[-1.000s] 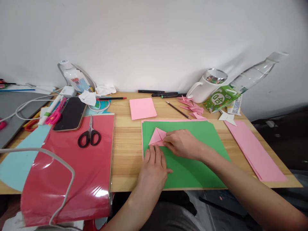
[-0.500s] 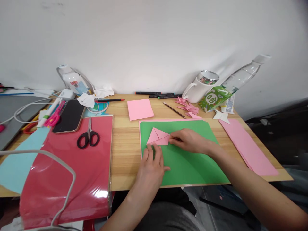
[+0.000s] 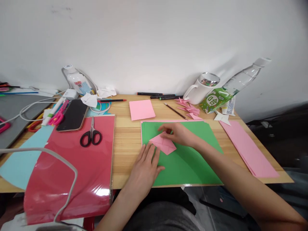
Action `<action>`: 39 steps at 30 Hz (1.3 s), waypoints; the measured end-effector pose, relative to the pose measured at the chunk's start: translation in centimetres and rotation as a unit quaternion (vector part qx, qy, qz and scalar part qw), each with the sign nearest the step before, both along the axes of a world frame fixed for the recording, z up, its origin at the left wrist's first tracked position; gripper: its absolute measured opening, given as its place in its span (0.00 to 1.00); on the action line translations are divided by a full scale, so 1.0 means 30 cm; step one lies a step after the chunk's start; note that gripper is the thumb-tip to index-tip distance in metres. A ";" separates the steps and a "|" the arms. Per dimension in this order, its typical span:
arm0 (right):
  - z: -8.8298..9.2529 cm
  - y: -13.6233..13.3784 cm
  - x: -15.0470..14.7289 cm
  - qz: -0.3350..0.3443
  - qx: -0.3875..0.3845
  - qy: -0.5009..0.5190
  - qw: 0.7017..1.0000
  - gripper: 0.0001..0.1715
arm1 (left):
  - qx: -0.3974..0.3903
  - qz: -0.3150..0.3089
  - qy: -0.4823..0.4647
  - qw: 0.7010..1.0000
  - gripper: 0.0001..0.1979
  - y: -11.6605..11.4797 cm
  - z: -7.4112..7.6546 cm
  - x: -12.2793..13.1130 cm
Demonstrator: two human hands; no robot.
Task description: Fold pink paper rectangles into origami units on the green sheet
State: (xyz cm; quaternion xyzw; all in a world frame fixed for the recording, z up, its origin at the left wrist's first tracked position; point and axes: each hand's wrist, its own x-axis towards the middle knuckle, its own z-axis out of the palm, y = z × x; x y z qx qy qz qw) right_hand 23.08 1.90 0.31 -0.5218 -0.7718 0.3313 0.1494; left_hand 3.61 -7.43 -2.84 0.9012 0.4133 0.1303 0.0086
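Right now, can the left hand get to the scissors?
Probably yes. The left hand lies open by the folded pink paper; the scissors lie further left on the red sheet, with only bare table between.

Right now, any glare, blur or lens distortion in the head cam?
Head view: light soft and even, left hand and right hand sharp; glare patches on the red wrapped sheet; wide-angle warp bows the table and leans the clear bottle outward; faint shadows on the wall behind the mug.
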 end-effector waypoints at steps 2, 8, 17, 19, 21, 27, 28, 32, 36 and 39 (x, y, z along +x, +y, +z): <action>-0.006 -0.029 0.010 -0.001 0.002 -0.015 1.000 0.08 | 0.000 -0.002 -0.008 1.000 0.23 0.008 0.007 -0.013; -0.036 -0.106 0.010 -0.036 0.090 -0.018 0.995 0.05 | 0.027 -0.011 0.004 1.000 0.24 0.009 0.012 0.019; -0.071 -0.194 0.016 0.049 0.244 -0.023 0.968 0.09 | 0.034 0.002 0.048 0.998 0.26 0.008 0.003 0.058; -0.084 -0.208 0.024 0.081 0.267 -0.022 0.960 0.11 | 0.032 0.005 0.043 0.999 0.26 0.009 0.003 0.059; -0.095 -0.213 0.034 0.099 0.278 -0.025 0.955 0.13 | 0.031 0.006 0.038 0.999 0.27 0.006 0.004 0.059; -0.109 -0.220 0.056 0.133 0.290 0.007 0.948 0.20 | 0.011 0.012 0.051 0.999 0.27 0.001 0.016 0.060; -0.109 -0.225 0.058 0.134 0.290 0.008 0.948 0.22 | 0.011 0.012 0.051 0.999 0.27 0.001 0.018 0.060; -0.112 -0.246 0.063 0.139 0.276 0.005 0.951 0.22 | 0.014 0.021 0.047 0.999 0.27 0.001 0.018 0.063; -0.126 -0.250 0.065 0.125 0.271 0.023 0.954 0.21 | 0.006 0.025 0.056 0.998 0.26 0.000 0.008 0.066; -0.136 -0.245 0.062 0.093 0.280 0.055 0.954 0.19 | -0.001 0.024 0.059 0.998 0.26 -0.001 0.002 0.066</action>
